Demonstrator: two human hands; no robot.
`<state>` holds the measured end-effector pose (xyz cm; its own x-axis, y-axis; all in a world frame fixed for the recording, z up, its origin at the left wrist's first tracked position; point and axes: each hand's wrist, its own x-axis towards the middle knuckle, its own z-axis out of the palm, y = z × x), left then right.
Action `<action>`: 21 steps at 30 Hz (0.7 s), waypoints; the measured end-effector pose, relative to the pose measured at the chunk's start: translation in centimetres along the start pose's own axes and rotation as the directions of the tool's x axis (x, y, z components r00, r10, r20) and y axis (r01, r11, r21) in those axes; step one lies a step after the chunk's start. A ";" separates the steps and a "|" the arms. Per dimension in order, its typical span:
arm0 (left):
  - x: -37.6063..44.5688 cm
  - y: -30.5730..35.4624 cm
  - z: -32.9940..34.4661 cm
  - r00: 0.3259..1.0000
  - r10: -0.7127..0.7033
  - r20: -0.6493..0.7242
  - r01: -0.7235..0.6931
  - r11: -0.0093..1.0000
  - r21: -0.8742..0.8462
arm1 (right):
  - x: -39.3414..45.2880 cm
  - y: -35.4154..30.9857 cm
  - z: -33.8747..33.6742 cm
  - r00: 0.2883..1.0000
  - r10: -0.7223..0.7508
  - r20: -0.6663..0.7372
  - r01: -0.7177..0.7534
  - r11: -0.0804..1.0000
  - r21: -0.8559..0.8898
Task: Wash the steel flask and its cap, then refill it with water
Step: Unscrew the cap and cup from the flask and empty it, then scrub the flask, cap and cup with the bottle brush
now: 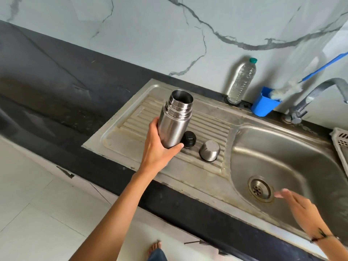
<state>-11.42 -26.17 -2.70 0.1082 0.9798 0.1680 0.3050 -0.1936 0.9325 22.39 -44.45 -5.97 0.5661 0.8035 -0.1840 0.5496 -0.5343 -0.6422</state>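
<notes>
My left hand [159, 147] grips the lower body of the open steel flask [175, 117], holding it upright above the ribbed drainboard [211, 132]. Just right of the flask's base, a black stopper [189, 139] lies on the drainboard. A steel cup cap [209, 150] sits upside down beside it. My right hand [299, 210] hovers over the front of the sink basin [282, 157] with fingers straight, holding nothing, near the drain [260, 188].
A tap [308, 98] rises at the back right of the sink. A blue cup [264, 104] holds a blue-handled bottle brush [278, 91]. A clear plastic water bottle [242, 81] stands against the marble wall. A white basket edge [341, 142] shows at far right. Dark counter [56, 87] stretches left.
</notes>
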 end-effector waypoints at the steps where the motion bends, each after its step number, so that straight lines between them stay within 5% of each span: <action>1: 0.2 -0.4 -0.1 1.000 0.000 0.003 0.000 1.000 -0.003 | 0.1 -0.8 0.8 0.999 -0.036 0.015 0.036 0.999 0.003; 21: 0.7 -1.7 1.5 0.996 -0.085 -0.035 0.084 0.996 -0.044 | 1.2 -7.4 3.9 0.959 -0.283 0.025 0.281 0.957 0.074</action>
<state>-10.46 -25.25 -4.68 0.0491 0.9939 0.0990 0.2709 -0.1086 0.9565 16.63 -38.55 -4.36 0.3717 0.9283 -0.0135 0.6394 -0.2665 -0.7213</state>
